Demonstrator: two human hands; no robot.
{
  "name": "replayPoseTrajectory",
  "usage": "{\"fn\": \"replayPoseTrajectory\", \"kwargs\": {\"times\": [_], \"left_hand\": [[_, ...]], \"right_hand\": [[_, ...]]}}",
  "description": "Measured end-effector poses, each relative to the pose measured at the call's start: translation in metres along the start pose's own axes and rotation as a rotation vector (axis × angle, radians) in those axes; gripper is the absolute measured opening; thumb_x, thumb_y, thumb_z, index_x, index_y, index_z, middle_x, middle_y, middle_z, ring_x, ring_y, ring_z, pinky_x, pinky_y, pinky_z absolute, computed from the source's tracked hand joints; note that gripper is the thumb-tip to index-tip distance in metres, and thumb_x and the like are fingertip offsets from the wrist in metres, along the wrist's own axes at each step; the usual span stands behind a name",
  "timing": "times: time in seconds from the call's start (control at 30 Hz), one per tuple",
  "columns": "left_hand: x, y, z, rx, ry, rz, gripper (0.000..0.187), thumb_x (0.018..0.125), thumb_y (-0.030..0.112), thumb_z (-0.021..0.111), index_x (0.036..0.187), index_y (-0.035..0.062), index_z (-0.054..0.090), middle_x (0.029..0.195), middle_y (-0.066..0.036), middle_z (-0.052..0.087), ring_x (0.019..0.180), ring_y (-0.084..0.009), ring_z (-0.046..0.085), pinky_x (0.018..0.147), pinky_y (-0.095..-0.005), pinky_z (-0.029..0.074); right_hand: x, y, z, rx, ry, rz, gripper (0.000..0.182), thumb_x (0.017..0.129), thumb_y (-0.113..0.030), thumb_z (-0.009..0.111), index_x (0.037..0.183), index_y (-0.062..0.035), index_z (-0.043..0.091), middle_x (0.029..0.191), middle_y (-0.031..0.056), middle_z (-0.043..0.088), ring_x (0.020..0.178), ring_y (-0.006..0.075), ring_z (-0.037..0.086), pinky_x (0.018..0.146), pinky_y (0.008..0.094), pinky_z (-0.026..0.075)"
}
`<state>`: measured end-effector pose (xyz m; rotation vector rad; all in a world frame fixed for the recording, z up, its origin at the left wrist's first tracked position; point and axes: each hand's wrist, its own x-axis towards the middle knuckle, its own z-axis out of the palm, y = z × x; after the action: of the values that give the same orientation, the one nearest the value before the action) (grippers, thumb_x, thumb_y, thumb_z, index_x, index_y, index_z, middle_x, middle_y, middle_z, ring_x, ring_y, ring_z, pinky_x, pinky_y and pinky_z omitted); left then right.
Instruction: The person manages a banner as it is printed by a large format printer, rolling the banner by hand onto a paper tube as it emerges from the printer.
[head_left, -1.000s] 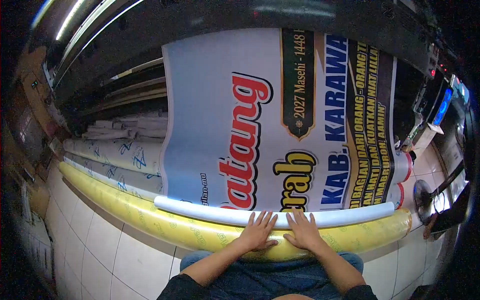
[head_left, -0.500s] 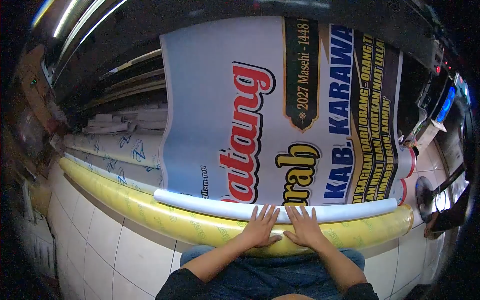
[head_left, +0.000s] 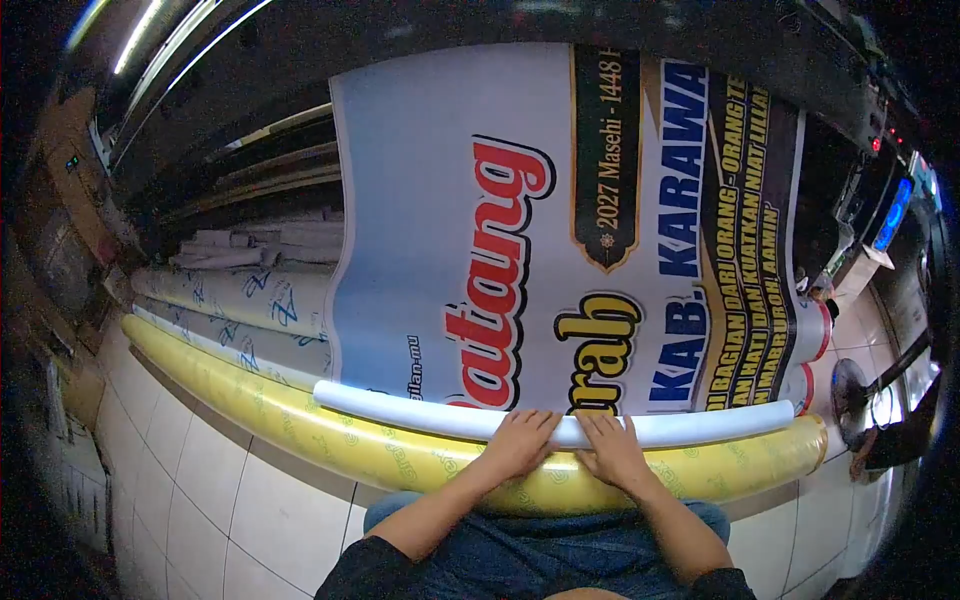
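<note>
A printed banner [head_left: 400, 200] hangs down from the dark machine, its lower end wound into a white roll [head_left: 700, 425]. My left hand [head_left: 522, 445] lies over this roll near its middle, fingers bent over the top. Close beside it, my right hand [head_left: 612, 450] grips the roll the same way. Below the white roll, a thick yellow plastic-wrapped roll [head_left: 370, 448] lies across in front of my lap, and my palms come down close to it. The undersides of both hands are hidden.
More wrapped rolls [head_left: 230, 300] lie behind at the left, with crumpled white material [head_left: 250, 245] above them. The machine's dark body [head_left: 450, 30] spans the top. At the right stand a round fan-like object [head_left: 850, 385] and a lit blue screen [head_left: 893, 215]. Pale floor tiles [head_left: 290, 500] extend below.
My fingers, stretched flat over the white roll before, are now curled over it, and my hands have drawn slightly closer together. The banner's print appears slightly lower in view.
</note>
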<state>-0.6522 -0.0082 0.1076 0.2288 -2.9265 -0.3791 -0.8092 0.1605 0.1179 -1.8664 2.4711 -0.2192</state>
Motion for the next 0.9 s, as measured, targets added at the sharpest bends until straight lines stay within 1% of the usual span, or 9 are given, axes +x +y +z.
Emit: {"fn": "replayPoseTrajectory", "kwargs": {"times": [0.07, 0.17, 0.33, 0.47, 0.57, 0.63, 0.77, 0.83, 0.9], "left_hand": [[0.004, -0.004, 0.003, -0.025, 0.051, 0.019, 0.058, 0.09, 0.03, 0.066, 0.14, 0.0041, 0.049, 0.135, -0.015, 0.056, 0.124, -0.0344, 0.053, 0.103, -0.0487, 0.043], [0.007, -0.008, 0.008, -0.032, 0.074, 0.057, 0.056, 0.088, 0.026, 0.067, 0.138, 0.0053, 0.052, 0.129, -0.014, 0.06, 0.119, -0.0339, 0.056, 0.1, -0.0463, 0.046], [0.012, -0.015, 0.014, -0.064, 0.113, 0.077, 0.053, 0.089, 0.023, 0.065, 0.137, 0.0068, 0.053, 0.125, -0.015, 0.062, 0.114, -0.035, 0.059, 0.098, -0.0454, 0.047], [0.015, -0.015, 0.014, -0.109, 0.102, 0.045, 0.05, 0.09, 0.022, 0.063, 0.137, 0.007, 0.053, 0.127, -0.015, 0.061, 0.115, -0.0351, 0.058, 0.098, -0.046, 0.047], [0.017, -0.017, 0.019, -0.138, 0.181, 0.044, 0.047, 0.091, 0.022, 0.062, 0.136, 0.0076, 0.053, 0.129, -0.015, 0.059, 0.117, -0.0342, 0.056, 0.098, -0.0467, 0.045], [0.017, -0.018, 0.022, -0.111, 0.23, 0.104, 0.046, 0.092, 0.022, 0.062, 0.134, 0.0085, 0.054, 0.131, -0.015, 0.057, 0.12, -0.0339, 0.055, 0.099, -0.0474, 0.042], [0.02, -0.022, 0.017, -0.156, 0.247, 0.107, 0.047, 0.091, 0.027, 0.065, 0.133, 0.009, 0.055, 0.131, -0.014, 0.057, 0.121, -0.0339, 0.053, 0.1, -0.0479, 0.041], [0.02, -0.022, 0.011, -0.195, 0.199, 0.122, 0.052, 0.088, 0.033, 0.07, 0.132, 0.0084, 0.056, 0.132, -0.014, 0.056, 0.123, -0.0346, 0.052, 0.101, -0.0478, 0.041], [0.02, -0.021, 0.004, -0.169, 0.182, 0.132, 0.055, 0.086, 0.032, 0.072, 0.132, 0.0072, 0.056, 0.131, -0.014, 0.056, 0.122, -0.0339, 0.053, 0.101, -0.0472, 0.041]], "right_hand": [[0.002, 0.005, 0.004, 0.014, 0.079, -0.05, 0.067, 0.088, -0.037, 0.069, 0.146, -0.0135, 0.045, 0.138, 0.0104, 0.055, 0.13, 0.03, 0.049, 0.109, 0.059, 0.035], [0.004, 0.009, 0.007, 0.033, 0.101, -0.07, 0.059, 0.089, -0.033, 0.068, 0.141, -0.0121, 0.051, 0.137, 0.0099, 0.056, 0.126, 0.03, 0.051, 0.109, 0.0557, 0.035], [0.008, 0.009, 0.007, 0.038, 0.114, -0.074, 0.056, 0.091, -0.032, 0.066, 0.142, -0.0129, 0.05, 0.136, 0.0094, 0.056, 0.126, 0.0299, 0.051, 0.106, 0.0528, 0.035], [0.01, 0.008, 0.007, 0.076, 0.166, -0.057, 0.052, 0.092, -0.029, 0.064, 0.14, -0.0145, 0.052, 0.136, 0.0095, 0.056, 0.126, 0.0294, 0.051, 0.104, 0.0508, 0.035], [0.013, 0.011, 0.013, 0.122, 0.207, -0.1, 0.049, 0.092, -0.027, 0.064, 0.139, -0.0156, 0.053, 0.135, 0.0102, 0.055, 0.126, 0.0293, 0.051, 0.104, 0.0509, 0.034], [0.015, 0.014, 0.015, 0.115, 0.212, -0.115, 0.05, 0.091, -0.028, 0.065, 0.138, -0.0164, 0.053, 0.135, 0.0107, 0.055, 0.126, 0.0297, 0.051, 0.104, 0.0511, 0.033], [0.017, 0.016, 0.013, 0.065, 0.208, -0.131, 0.055, 0.088, -0.033, 0.069, 0.138, -0.0185, 0.053, 0.135, 0.012, 0.054, 0.127, 0.0314, 0.05, 0.105, 0.0514, 0.032], [0.016, 0.014, 0.007, 0.084, 0.199, -0.138, 0.058, 0.087, -0.035, 0.07, 0.14, -0.0195, 0.052, 0.135, 0.0122, 0.053, 0.127, 0.032, 0.049, 0.105, 0.0521, 0.032], [0.018, 0.016, 0.006, 0.1, 0.19, -0.147, 0.061, 0.086, -0.036, 0.071, 0.141, -0.0206, 0.052, 0.136, 0.0124, 0.052, 0.128, 0.0325, 0.049, 0.106, 0.0527, 0.032]]}}
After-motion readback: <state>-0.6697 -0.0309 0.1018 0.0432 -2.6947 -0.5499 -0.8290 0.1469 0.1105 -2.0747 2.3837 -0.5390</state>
